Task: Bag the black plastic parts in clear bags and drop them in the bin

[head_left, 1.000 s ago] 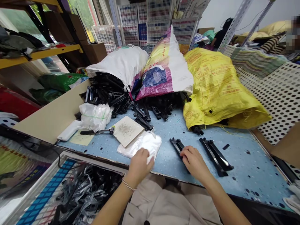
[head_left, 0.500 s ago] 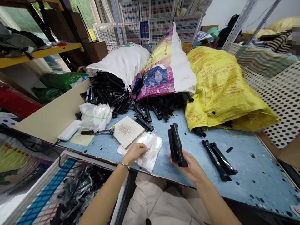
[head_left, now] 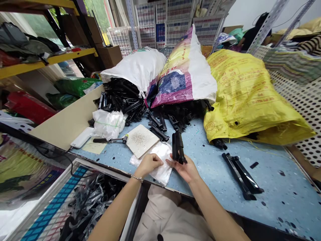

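A stack of thin, clear-white plastic bags (head_left: 163, 172) lies near the table's front edge. My left hand (head_left: 149, 164) rests over it, thumb and fingers pinched together at the top bag. Just to the right, my right hand (head_left: 185, 169) grips a long black plastic part (head_left: 177, 145) held upright, apparently two pieces side by side. Its fingertips come close to the bags' right edge. A square cream tile (head_left: 141, 140) with a speckled middle overlaps the back of the stack. Another pair of black plastic parts (head_left: 242, 175) lies on the table to the right.
Black parts (head_left: 122, 100) spill from white sacks (head_left: 137, 67) at the back. A yellow sack (head_left: 250, 97) slumps at the right. A black-handled tool (head_left: 110, 140), a bundle of bags (head_left: 107, 124) and a white power strip (head_left: 82, 137) lie left. Below stands a crate of bagged parts (head_left: 87, 204).
My right hand has moved left with the black part, towards the bags and my left hand. My left hand stays at the stack. The view has shifted slightly left.
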`<action>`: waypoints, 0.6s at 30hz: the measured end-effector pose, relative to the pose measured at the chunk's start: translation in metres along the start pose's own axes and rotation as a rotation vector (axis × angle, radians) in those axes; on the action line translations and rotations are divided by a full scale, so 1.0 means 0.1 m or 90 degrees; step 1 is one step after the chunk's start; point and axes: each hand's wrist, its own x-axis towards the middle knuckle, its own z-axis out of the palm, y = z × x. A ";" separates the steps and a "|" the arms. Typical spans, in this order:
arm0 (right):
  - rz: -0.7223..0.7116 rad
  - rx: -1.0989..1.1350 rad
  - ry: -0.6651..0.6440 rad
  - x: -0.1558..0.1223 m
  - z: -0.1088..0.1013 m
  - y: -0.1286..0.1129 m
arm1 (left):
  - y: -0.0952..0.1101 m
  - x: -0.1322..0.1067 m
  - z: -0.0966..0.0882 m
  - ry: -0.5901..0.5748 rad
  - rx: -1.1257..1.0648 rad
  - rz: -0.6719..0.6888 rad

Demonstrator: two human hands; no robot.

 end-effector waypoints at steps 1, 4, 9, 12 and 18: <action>-0.001 0.000 -0.012 -0.03 0.00 -0.02 | 0.00 0.01 0.03 0.017 0.009 0.006; 0.002 -0.017 -0.040 -0.07 0.02 -0.02 | 0.01 0.01 0.10 0.061 0.039 0.035; -0.056 -0.066 0.017 0.00 0.04 0.11 | 0.11 -0.14 -0.07 0.112 0.093 0.121; -0.061 -0.068 0.025 -0.02 0.01 0.13 | 0.16 -0.24 -0.26 0.122 0.302 0.230; 0.176 -0.013 -0.051 -0.54 -0.20 -0.01 | 0.07 -0.19 -0.30 0.062 0.374 0.223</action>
